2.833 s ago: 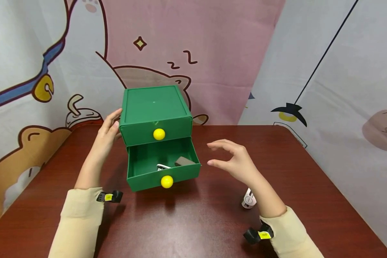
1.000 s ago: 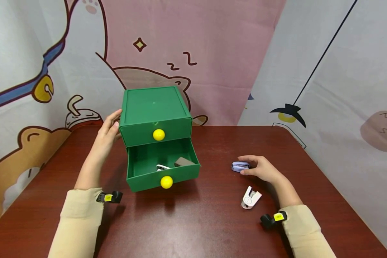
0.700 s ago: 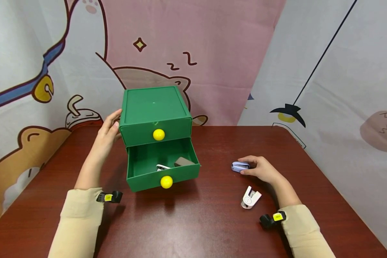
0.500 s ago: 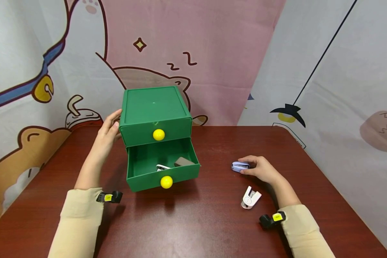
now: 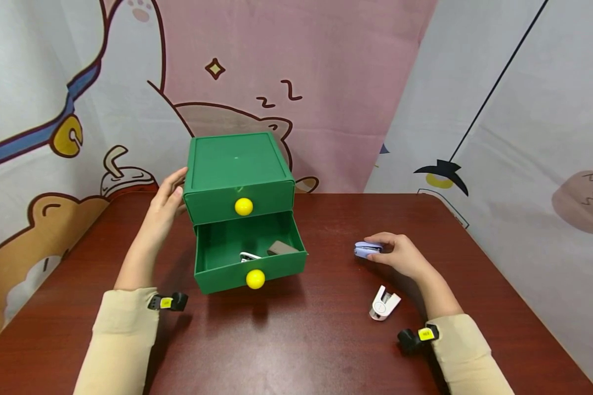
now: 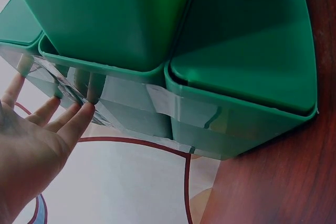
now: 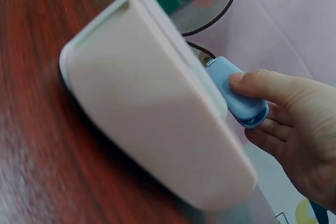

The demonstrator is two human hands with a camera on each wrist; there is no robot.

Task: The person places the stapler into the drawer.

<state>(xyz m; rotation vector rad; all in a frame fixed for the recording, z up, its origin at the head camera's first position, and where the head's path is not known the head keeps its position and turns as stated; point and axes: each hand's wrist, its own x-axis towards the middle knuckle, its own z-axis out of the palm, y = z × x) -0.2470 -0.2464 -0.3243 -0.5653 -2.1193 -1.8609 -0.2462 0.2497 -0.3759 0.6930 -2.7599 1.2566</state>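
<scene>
My right hand [image 5: 399, 256] pinches a small light-blue stapler [image 5: 367, 250] between thumb and fingers, to the right of the green drawer cabinet [image 5: 237, 159]. In the right wrist view the blue stapler [image 7: 239, 95] shows whole, thumb on one face. My left hand [image 5: 163, 206] rests straight fingertips against the cabinet's left side; the left wrist view shows those fingers [image 6: 79, 121] on its clear-taped wall. The lower drawer [image 5: 217, 274] is pulled out and holds a grey-brown block [image 5: 280, 248] and a white item [image 5: 249, 256], partly hidden by the drawer front.
A white stapler [image 5: 383, 303] with its arms spread lies on the brown table [image 5: 296, 340], nearer me than the right hand. It looms large in the right wrist view. The upper drawer [image 5: 272, 198] is closed, with a yellow knob. A patterned curtain [image 5: 336, 82] hangs behind.
My right hand has gone from beside the drawer to the right, taken hold of the blue stapler, and just now raised it slightly. The left hand and cabinet have stayed put.
</scene>
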